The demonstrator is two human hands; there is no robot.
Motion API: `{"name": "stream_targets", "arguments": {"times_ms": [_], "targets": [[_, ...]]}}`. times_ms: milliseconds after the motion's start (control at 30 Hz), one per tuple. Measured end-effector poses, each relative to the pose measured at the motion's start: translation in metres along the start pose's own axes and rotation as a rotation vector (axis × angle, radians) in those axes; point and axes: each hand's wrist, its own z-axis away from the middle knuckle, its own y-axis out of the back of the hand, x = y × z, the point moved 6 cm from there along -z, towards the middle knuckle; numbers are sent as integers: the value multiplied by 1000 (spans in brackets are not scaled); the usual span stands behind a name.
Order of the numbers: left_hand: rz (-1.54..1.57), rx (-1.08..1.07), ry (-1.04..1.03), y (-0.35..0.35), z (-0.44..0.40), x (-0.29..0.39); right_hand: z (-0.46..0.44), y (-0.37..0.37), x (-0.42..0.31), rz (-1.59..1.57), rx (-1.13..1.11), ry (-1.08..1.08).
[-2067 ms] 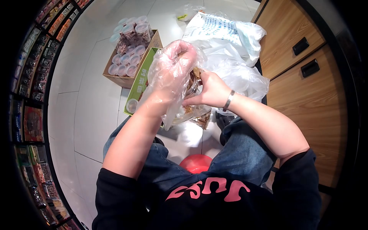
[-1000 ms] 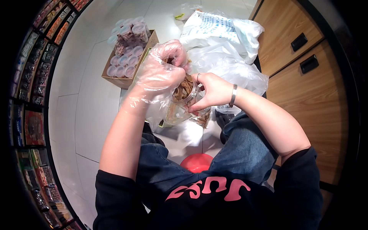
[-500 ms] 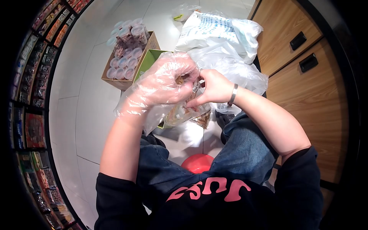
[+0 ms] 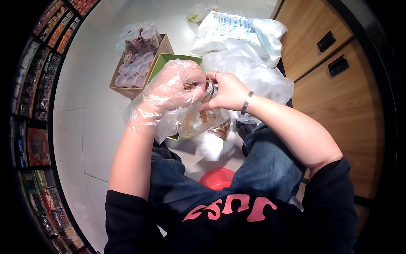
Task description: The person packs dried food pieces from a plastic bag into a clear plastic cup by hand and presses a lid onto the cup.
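Note:
A loose clear plastic glove covers my left hand [image 4: 175, 84], whose fingers are curled round some brown dried pieces [image 4: 191, 86] at the mouth of a clear jar. My bare right hand [image 4: 226, 91], with a ring and a bracelet at the wrist, grips the jar [image 4: 208, 89] from the right, thumb below and fingers above. Brown pieces show inside the jar. Just beneath the hands lies a clear bag [image 4: 222, 129] with more brown pieces. Behind my left hand stands a green box [image 4: 158, 65], partly hidden.
A cardboard box [image 4: 134, 92] of lidded tubs [image 4: 137, 70] stands at the upper left. White plastic bags [image 4: 230, 34] lie upper right beside wooden cabinets [image 4: 338, 110]. Stocked shelves [image 4: 38, 146] line the left. A red object [image 4: 217, 178] sits between my knees.
My left hand has moved left and down from its first raised position, its fingers still curled. My right hand and the jar have shifted slightly; more of the green box shows.

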Motion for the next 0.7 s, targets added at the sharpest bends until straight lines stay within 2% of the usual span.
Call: {"name": "stream_targets", "arguments": {"times_ms": [133, 233, 300, 367, 467, 567, 633, 700], "targets": [[-25, -31, 1, -9, 5, -11, -5, -11, 9, 33, -34, -23], [66, -26, 87, -18, 10, -21, -9, -23, 17, 56, -133, -35], [29, -156, 123, -30, 12, -26, -15, -38, 29, 100, -205, -34], [-45, -159, 123, -34, 17, -31, -21, -54, 40, 54, -208, 85], [-93, -414, 305, -47, 25, -40, -24, -66, 57, 93, -265, 10], [-99, -450, 259, -63, 34, -47, -24, -66, 69, 132, -307, -23], [-93, -387, 241, -65, 37, -45, -24, -64, 71, 163, -326, -36], [0, -290, 392, -61, 37, -51, -26, -65, 70, 224, -364, -53]]}}
